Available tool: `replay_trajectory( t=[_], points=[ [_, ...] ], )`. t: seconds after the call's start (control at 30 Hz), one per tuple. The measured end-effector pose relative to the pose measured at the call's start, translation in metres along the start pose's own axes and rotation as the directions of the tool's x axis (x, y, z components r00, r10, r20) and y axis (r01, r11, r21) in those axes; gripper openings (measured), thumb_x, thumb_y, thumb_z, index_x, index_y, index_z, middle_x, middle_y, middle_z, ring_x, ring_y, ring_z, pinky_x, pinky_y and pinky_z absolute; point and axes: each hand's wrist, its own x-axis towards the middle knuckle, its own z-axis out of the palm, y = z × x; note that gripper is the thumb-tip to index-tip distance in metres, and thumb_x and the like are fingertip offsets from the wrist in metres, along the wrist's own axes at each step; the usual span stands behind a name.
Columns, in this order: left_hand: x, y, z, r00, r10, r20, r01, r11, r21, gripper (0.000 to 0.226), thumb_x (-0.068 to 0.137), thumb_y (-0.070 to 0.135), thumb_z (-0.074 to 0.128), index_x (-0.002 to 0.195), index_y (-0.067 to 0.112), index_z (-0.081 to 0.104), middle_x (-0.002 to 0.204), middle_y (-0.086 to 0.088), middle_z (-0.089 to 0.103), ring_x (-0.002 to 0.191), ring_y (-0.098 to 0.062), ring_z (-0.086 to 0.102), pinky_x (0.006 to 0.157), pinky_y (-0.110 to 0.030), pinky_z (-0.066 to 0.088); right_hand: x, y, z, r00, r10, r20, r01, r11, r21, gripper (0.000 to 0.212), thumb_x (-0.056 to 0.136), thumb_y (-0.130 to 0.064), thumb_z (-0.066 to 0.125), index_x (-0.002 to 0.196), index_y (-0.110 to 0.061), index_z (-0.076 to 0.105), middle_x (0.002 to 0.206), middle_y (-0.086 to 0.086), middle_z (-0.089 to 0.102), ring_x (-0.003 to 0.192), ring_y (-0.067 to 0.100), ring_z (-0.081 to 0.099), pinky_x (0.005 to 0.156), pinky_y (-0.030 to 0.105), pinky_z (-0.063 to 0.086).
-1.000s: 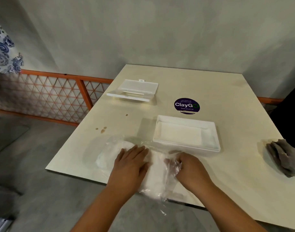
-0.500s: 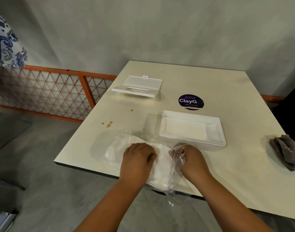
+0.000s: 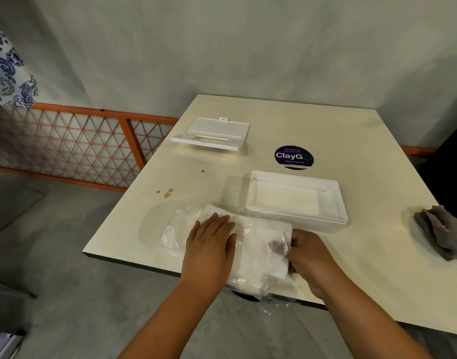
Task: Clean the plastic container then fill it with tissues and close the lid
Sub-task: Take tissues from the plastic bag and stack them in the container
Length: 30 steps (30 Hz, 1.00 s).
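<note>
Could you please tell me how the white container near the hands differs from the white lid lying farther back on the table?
The container is a deeper, larger open tray beside the right hand; the lid is shallower and lies apart near the table's far left edge. The lid has a long slot and a small tab on its far edge; the container shows plain walls. Both are white, rectangular plastic, open side up, and untouched by either hand.
</note>
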Motion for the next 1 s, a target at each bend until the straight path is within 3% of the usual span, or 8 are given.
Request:
replay_trajectory(
  t=[0.13, 0.2, 0.3, 0.53, 0.7, 0.8, 0.9, 1.0],
  points=[
    [0.001, 0.002, -0.001, 1.0, 0.004, 0.024, -0.005, 1.0, 0.024, 0.042, 0.094, 0.034, 0.034, 0.119, 0.021, 0.065, 0.129, 0.003, 0.061, 0.127, -0.018, 0.052, 0.109, -0.042, 0.033, 0.002, 0.006, -0.012, 0.992, 0.028, -0.119, -0.017, 0.995, 0.094, 0.013, 0.091, -0.015, 0.063, 0.102, -0.018, 0.07, 0.093, 0.001, 0.073, 0.084, 0.022, 0.068, 0.065, 0.033, 0.052],
    [0.002, 0.003, -0.003, 0.997, -0.002, 0.078, -0.001, 0.999, 0.036, 0.039, 0.097, 0.034, 0.037, 0.127, 0.022, 0.06, 0.136, 0.003, 0.055, 0.133, -0.018, 0.045, 0.112, -0.041, 0.027, 0.0, 0.005, -0.015, 0.995, 0.078, -0.056, -0.064, 0.974, 0.216, 0.016, 0.092, -0.013, 0.062, 0.107, -0.015, 0.067, 0.1, 0.004, 0.071, 0.091, 0.025, 0.068, 0.065, 0.036, 0.057],
    [0.002, 0.004, -0.003, 0.986, -0.027, 0.165, 0.021, 0.999, 0.038, 0.04, 0.1, 0.032, 0.04, 0.138, 0.025, 0.048, 0.148, 0.004, 0.041, 0.141, -0.016, 0.03, 0.117, -0.039, 0.015, -0.004, 0.006, -0.012, 0.995, 0.104, -0.002, -0.1, 0.962, 0.254, 0.019, 0.092, -0.007, 0.063, 0.11, -0.007, 0.066, 0.103, 0.012, 0.071, 0.09, 0.031, 0.069, 0.059, 0.032, 0.058],
    [0.002, 0.007, -0.011, 0.984, -0.021, 0.177, 0.014, 0.999, 0.039, 0.042, 0.101, 0.035, 0.035, 0.141, 0.027, 0.043, 0.152, 0.007, 0.034, 0.144, -0.013, 0.022, 0.118, -0.035, 0.005, -0.019, 0.01, -0.023, 0.991, 0.071, -0.112, -0.038, 0.961, 0.275, 0.016, 0.09, -0.006, 0.065, 0.105, -0.005, 0.067, 0.103, 0.011, 0.071, 0.088, 0.026, 0.069, 0.06, 0.03, 0.058],
    [0.002, 0.015, -0.01, 0.995, 0.014, 0.102, -0.01, 0.999, -0.043, 0.035, 0.098, 0.033, 0.047, 0.129, 0.022, 0.058, 0.142, 0.002, 0.05, 0.136, -0.021, 0.039, 0.115, -0.042, 0.02, -0.039, 0.011, -0.051, 0.983, 0.036, -0.178, 0.008, 0.97, 0.243, 0.015, 0.092, -0.009, 0.063, 0.105, -0.005, 0.068, 0.101, 0.01, 0.072, 0.087, 0.026, 0.069, 0.059, 0.028, 0.057],
    [0.006, 0.031, -0.012, 0.997, 0.071, 0.038, -0.065, 0.988, -0.142, 0.039, 0.096, 0.039, 0.04, 0.122, 0.02, 0.063, 0.132, 0.0, 0.058, 0.128, -0.021, 0.049, 0.111, -0.042, 0.033, -0.055, 0.008, -0.072, 0.968, -0.008, -0.252, 0.053, 0.983, 0.173, 0.011, 0.093, -0.011, 0.062, 0.102, -0.008, 0.067, 0.101, 0.008, 0.07, 0.086, 0.027, 0.068, 0.058, 0.027, 0.057],
    [0.012, 0.051, -0.021, 0.995, 0.096, 0.008, -0.091, 0.96, -0.266, 0.035, 0.098, 0.036, 0.043, 0.121, 0.019, 0.063, 0.127, 0.004, 0.059, 0.121, -0.013, 0.049, 0.104, -0.025, 0.034, -0.065, 0.0, -0.09, 0.95, -0.069, -0.306, 0.103, 0.99, 0.095, 0.013, 0.093, -0.013, 0.061, 0.104, -0.008, 0.068, 0.099, 0.009, 0.07, 0.082, 0.027, 0.067, 0.057, 0.026, 0.056],
    [0.018, 0.077, -0.028, 0.992, 0.078, 0.101, -0.027, 0.9, -0.435, 0.03, 0.098, 0.033, 0.047, 0.126, 0.026, 0.058, 0.125, 0.017, 0.051, 0.119, -0.001, 0.042, 0.099, -0.014, 0.028, -0.077, -0.011, -0.108, 0.921, -0.136, -0.365, 0.155, 0.988, 0.023, 0.012, 0.094, -0.015, 0.061, 0.1, -0.01, 0.069, 0.093, 0.009, 0.071, 0.076, 0.025, 0.066, 0.054, 0.026, 0.055]
  ],
)
